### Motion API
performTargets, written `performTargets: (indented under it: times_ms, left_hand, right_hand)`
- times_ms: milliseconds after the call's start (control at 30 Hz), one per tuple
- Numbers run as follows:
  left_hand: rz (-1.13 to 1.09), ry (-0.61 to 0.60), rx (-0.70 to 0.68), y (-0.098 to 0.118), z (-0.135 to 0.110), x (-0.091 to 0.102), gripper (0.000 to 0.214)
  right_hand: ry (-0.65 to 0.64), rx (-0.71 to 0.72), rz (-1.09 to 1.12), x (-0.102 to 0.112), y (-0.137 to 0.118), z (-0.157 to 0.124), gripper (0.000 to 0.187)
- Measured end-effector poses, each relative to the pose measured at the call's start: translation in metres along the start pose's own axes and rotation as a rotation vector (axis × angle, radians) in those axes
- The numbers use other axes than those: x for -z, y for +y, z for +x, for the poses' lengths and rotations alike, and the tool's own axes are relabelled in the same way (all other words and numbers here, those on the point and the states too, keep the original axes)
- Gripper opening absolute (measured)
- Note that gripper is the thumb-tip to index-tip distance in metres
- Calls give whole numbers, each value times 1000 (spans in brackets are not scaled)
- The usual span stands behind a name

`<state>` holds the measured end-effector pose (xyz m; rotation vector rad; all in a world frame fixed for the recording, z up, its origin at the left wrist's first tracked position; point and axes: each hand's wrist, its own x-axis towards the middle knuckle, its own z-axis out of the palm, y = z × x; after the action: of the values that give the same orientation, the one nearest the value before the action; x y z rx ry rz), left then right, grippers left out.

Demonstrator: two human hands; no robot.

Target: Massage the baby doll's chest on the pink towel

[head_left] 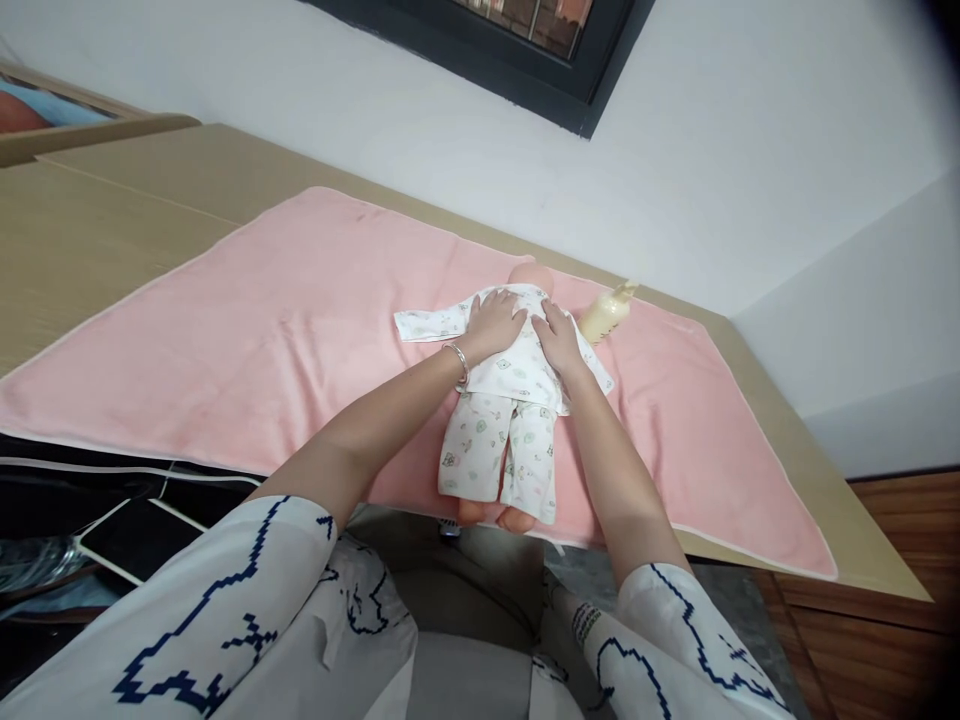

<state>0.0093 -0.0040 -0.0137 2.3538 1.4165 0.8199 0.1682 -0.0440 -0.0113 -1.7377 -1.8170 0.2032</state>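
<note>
A baby doll (532,275) in a white printed top (510,376) and matching trousers (474,445) lies on a pink blanket (315,290), its feet toward me. Both my hands rest on the upper part of the top. My left hand (494,325) lies with fingers spread on the left side, a silver bangle on the wrist. Opposite it, my right hand (557,338) is laid on the right side with its fingers stretched out. The doll's face is not visible. Beside my right hand, a baby bottle (606,313) with pale yellow contents lies on the blanket.
The blanket covers much of a wooden table (135,225) standing against a white wall. A dark window frame (525,80) is set above. Below the table's left side sit a dark tablet-like object (142,538) and clear plastic (34,565). Wooden drawers (885,640) stand at lower right.
</note>
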Motion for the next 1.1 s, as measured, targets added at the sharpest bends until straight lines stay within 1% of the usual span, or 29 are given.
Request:
performTargets:
  times_ms: [133, 233, 333, 400, 467, 600, 667, 767, 833, 967, 1033, 1100]
  left_hand:
    - [-25, 58, 7, -2, -2, -3, 46]
    - [-29, 88, 6, -3, -4, -3, 45]
    - [-5, 96, -2, -1, -7, -2, 45]
    - [24, 109, -14, 1, -9, 1, 43]
    - [65, 135, -41, 4, -12, 4, 41]
    - [158, 157, -123, 8, -15, 7, 38]
    - [168, 162, -150, 7, -14, 7, 37]
    - [135, 178, -166, 5, -10, 3, 35]
    - [105, 176, -175, 2, -8, 1, 36]
    - [80, 138, -180, 0, -6, -1, 41]
    - [79, 116, -180, -1, -5, -1, 45]
    - [76, 86, -173, -2, -4, -3, 49]
  right_hand:
    - [95, 72, 52, 4, -4, -2, 58]
    - [153, 111, 25, 3, -12, -6, 57]
    - [100, 77, -31, 0, -19, -9, 54]
    - [70, 49, -27, 0, -22, -11, 53]
    - [101, 40, -8, 4, -24, -11, 54]
    - [218, 61, 24, 9, -26, -10, 55]
    - [214, 66, 40, 5, -25, -11, 53]
    - [176, 35, 70, -5, -24, -11, 48]
    - [206, 38, 83, -6, -24, -11, 48]
    - [316, 83, 82, -1, -26, -11, 49]
    - [317, 75, 73, -2, -25, -11, 48]
    - [264, 57, 67, -6, -23, -10, 46]
